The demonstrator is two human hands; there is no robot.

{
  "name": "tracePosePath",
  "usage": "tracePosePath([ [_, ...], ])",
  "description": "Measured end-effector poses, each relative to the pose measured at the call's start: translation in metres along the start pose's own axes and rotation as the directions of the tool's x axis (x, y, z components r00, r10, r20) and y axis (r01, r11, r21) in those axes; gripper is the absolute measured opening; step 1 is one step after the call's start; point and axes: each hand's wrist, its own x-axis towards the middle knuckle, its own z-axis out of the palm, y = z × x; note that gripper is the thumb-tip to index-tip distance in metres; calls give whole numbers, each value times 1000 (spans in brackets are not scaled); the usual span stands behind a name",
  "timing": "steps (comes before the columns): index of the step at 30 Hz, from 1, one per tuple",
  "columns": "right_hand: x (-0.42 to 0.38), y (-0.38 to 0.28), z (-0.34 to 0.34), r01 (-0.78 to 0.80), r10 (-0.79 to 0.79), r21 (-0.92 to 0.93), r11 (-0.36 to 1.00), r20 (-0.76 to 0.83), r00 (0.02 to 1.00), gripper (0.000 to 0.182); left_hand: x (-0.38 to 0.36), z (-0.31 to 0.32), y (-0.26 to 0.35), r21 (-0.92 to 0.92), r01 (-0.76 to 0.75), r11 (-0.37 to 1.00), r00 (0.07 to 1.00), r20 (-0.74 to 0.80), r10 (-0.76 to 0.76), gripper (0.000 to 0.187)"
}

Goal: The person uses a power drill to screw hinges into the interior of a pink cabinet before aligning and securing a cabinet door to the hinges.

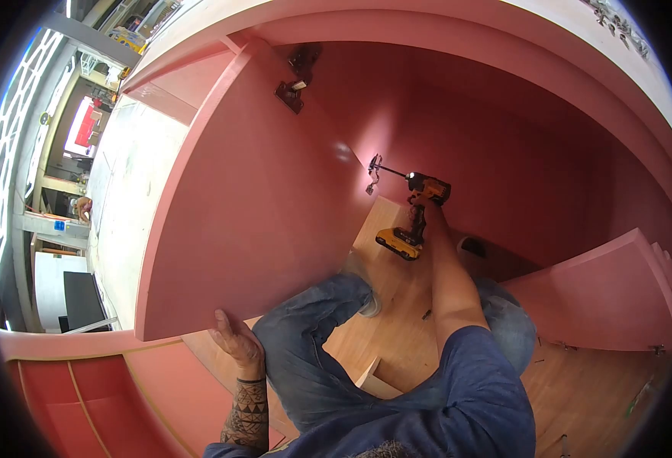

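The head view shows the right hand wrapped around the grip of a drill, fingers closed on it, inside a pink cabinet. The drill's long bit points at the lower hinge, at the inner edge of a pink door; whether the tip touches is too small to tell. The drill's light shines toward the hinge, and its yellow battery hangs below the grip. The left hand is at the door's outer lower corner, fingers loosely spread and fingertips against its edge. The upper hinge sits near the door's far end. A second door stands open at the right. Between the person's bent legs lie the wood floor and a pale wood piece.
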Motion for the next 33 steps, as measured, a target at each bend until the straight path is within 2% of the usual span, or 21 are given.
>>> tracePosePath([
  [5,-1,-1,1,-35,35,12,999,-13,999,19,2,-4,-3,-25,8,1000,1000,-2,-8,55],
  [8,-2,2,1,5,-5,17,1000,-26,1000,18,1,-5,-4,-20,11,1000,1000,-2,-11,55],
  [14,3,2,-5,-72,71,42,997,12,997,18,0,-5,-5,-13,11,1000,1000,-23,-12,55],
  [21,-1,0,-2,-37,37,27,999,-2,999,16,3,-15,-9,-18,21,1000,1000,18,-21,53],
  [29,2,-7,-4,-65,66,34,997,-30,997,17,1,-15,-7,-22,39,999,999,-10,-40,51],
  [33,0,-9,-3,-25,24,-18,1000,-27,999,17,-2,-8,-2,-36,50,998,998,-42,-51,49],
])
